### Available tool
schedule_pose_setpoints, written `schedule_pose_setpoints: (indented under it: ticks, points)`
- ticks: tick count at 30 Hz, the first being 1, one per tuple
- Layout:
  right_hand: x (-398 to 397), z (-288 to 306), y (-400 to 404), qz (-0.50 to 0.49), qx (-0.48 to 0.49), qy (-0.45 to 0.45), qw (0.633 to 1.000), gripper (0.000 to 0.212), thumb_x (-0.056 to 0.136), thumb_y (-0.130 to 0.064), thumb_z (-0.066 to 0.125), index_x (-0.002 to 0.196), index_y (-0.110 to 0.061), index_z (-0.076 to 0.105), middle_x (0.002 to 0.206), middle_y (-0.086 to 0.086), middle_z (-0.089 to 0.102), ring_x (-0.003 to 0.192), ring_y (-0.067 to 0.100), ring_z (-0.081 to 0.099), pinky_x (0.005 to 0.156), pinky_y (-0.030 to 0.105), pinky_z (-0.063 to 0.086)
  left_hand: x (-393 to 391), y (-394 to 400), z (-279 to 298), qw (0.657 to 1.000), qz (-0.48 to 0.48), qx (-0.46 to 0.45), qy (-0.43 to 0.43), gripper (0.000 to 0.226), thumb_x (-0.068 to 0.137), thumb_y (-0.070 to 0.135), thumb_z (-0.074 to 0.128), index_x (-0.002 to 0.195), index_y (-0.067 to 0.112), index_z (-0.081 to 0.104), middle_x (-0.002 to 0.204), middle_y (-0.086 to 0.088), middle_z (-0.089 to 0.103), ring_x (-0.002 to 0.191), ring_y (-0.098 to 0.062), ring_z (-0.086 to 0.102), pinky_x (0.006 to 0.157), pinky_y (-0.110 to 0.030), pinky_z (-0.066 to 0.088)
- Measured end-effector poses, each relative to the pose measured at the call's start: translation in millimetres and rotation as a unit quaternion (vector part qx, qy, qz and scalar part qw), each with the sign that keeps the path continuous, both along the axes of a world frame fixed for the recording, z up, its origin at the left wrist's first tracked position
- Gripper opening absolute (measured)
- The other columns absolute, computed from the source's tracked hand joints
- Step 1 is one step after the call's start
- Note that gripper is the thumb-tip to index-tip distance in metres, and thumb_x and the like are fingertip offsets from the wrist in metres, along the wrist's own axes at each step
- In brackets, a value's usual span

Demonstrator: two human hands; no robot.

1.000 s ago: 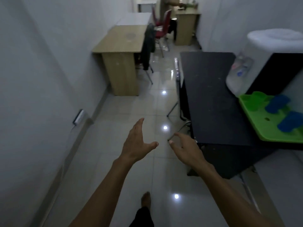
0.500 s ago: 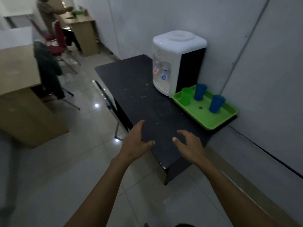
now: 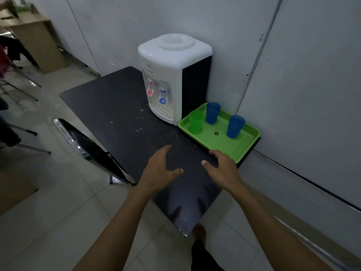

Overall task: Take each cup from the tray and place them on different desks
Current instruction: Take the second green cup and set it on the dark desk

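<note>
Both hands, left hand (image 3: 160, 169) and right hand (image 3: 222, 169), spread empty, now hover nearer the green tray (image 3: 230, 147) holding three cups.

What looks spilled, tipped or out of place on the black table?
Nothing tipped: all three cups stand upright on the green tray. The black table has pale specks and smudges before the water dispenser; I cannot tell what they are.

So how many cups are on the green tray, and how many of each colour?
Blue cups: 2, one at the back and one on the right
Green cups: 1, on the left
Total: 3 cups, all standing on the tray
</note>
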State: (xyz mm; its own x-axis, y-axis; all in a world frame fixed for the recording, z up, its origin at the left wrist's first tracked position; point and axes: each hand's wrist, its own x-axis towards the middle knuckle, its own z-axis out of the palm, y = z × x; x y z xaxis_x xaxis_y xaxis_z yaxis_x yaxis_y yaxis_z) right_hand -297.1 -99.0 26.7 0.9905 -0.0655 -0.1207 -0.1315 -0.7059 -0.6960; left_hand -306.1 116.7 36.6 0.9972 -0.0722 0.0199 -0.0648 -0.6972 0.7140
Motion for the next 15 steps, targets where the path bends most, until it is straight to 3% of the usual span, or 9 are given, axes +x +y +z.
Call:
schedule_pose_setpoints:
  ticks: [3, 11, 15]
  points:
    - [41, -7, -5, 0.003, -0.006, 0.0, 1.0, 0.057, 0.087, -0.041, 0.063, 0.136, -0.016, 0.048, 0.136, 0.012, 0.053, 0.125, 0.028, 0.049, 0.1, 0.038, 0.042, 40, -8, -3, 1.0, 0.003, 0.007, 0.007, 0.086, 0.077, 0.031, 0.078, 0.147, 0.011, 0.032, 0.151, -0.009, 0.039, 0.138, -0.022, 0.037, 0.112, -0.033, 0.031]
    - [139, -20, -20, -0.001, -0.01, 0.028, 1.0, 0.066, 0.083, -0.042, 0.067, 0.14, -0.018, 0.042, 0.139, 0.012, 0.049, 0.128, 0.029, 0.047, 0.099, 0.043, 0.044, 132, -31, -14, 0.999, 0.039, 0.018, 0.032, 0.078, 0.078, 0.028, 0.077, 0.144, 0.011, 0.038, 0.146, -0.009, 0.044, 0.134, -0.023, 0.042, 0.109, -0.03, 0.032]
    - [176, -34, -26, -0.007, -0.01, 0.039, 0.999, 0.072, 0.08, -0.04, 0.069, 0.141, -0.019, 0.038, 0.138, 0.011, 0.048, 0.126, 0.028, 0.047, 0.096, 0.046, 0.046, 167, -48, -27, 0.998, 0.054, 0.001, 0.035, 0.072, 0.075, 0.023, 0.079, 0.138, 0.011, 0.045, 0.137, -0.009, 0.053, 0.126, -0.022, 0.05, 0.099, -0.022, 0.034]
